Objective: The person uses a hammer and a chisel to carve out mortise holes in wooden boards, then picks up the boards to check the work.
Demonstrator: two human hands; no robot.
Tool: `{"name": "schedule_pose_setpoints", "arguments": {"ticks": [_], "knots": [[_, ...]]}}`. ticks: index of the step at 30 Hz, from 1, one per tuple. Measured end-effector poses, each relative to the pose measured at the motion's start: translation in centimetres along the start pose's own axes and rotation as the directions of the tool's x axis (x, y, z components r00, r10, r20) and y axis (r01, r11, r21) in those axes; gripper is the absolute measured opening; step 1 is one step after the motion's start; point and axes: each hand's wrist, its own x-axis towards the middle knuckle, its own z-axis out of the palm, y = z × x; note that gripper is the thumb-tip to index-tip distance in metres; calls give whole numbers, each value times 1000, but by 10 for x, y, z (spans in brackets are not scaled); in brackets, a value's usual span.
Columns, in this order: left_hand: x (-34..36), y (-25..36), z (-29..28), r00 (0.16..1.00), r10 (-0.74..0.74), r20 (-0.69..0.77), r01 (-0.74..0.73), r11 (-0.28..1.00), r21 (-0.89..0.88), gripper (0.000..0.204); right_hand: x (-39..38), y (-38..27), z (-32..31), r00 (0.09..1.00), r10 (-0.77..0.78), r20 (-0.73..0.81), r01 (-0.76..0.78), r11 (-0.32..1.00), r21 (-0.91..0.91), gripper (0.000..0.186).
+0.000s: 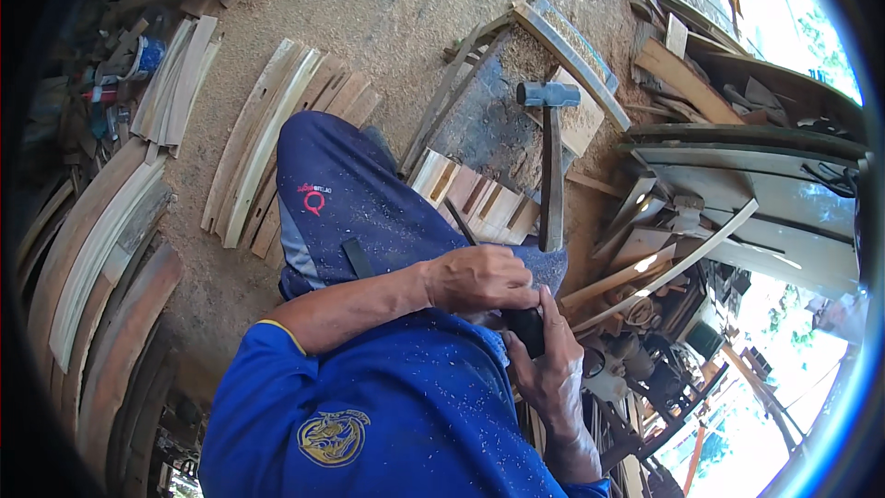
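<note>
My left hand (481,278) is closed in a fist in front of my belly. A slim dark rod (460,223), like a chisel blade, sticks out of it toward the slotted wood pieces (475,195). Touching the left, my right hand (553,364) curls its fingers and thumb round a black rounded object (525,328) whose kind I cannot make out. Beyond the hands, a hammer (550,166) with a blue-grey metal head lies with its handle toward me, beside the slotted pieces.
Curved wooden slats (263,148) lie on the sawdust-covered ground at left, with more stacked planks (101,249) farther left. A dark work surface (470,115) stands ahead, a curved board (572,60) at its far side. Scrap wood (687,78) and a machine (636,360) are at right.
</note>
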Motion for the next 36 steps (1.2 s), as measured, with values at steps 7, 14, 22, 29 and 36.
{"name": "schedule_pose_setpoints", "arguments": {"ticks": [7,14,22,29,36], "knots": [[-36,-32,5,957,-276,-88,279,960,22,31,26,-14,-2,998,29,61,-28,1000,-11,51],[-34,-33,-8,927,-356,-115,355,934,-27,20,45,-27,-4,990,79,117,-78,997,-9,49],[-29,-31,-16,901,-398,-172,399,916,-30,21,64,-36,-11,978,101,184,-95,995,-45,48],[-34,-39,-10,874,-414,-255,417,908,-46,25,84,-45,-17,969,1,247,14,998,-61,44],[-52,-49,-13,842,-396,-367,391,916,-92,23,100,-67,1,949,-63,309,99,990,-101,40]]}}
